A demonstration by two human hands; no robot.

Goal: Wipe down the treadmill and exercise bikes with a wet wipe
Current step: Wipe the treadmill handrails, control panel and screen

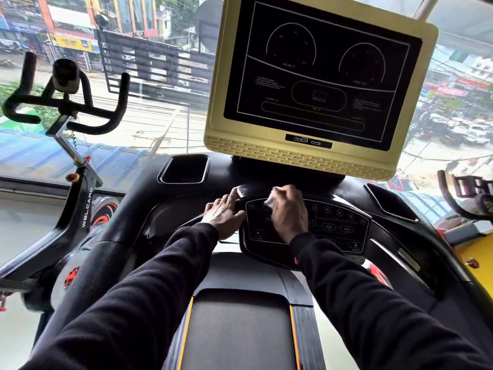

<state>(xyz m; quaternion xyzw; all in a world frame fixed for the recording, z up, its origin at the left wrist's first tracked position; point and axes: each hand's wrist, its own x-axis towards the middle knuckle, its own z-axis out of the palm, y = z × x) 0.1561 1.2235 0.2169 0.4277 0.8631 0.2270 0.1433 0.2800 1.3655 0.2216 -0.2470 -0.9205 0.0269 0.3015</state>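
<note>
I stand on a black treadmill (149, 209) with a gold-framed display (317, 84) above its button panel (338, 222). My right hand (289, 212) grips a white wet wipe (270, 200) and holds it against the upper left part of the button panel. My left hand (225, 213) rests on the panel's left edge, fingers stretched out and the forefinger pointing up at the console. The belt (237, 335) with orange side stripes runs below my arms.
A black exercise bike (80, 188) with curved handlebars (66, 102) stands to the left. Part of another bike's handlebar (458, 198) shows at the right edge. Cup holders (184, 169) flank the console. A large window lies ahead.
</note>
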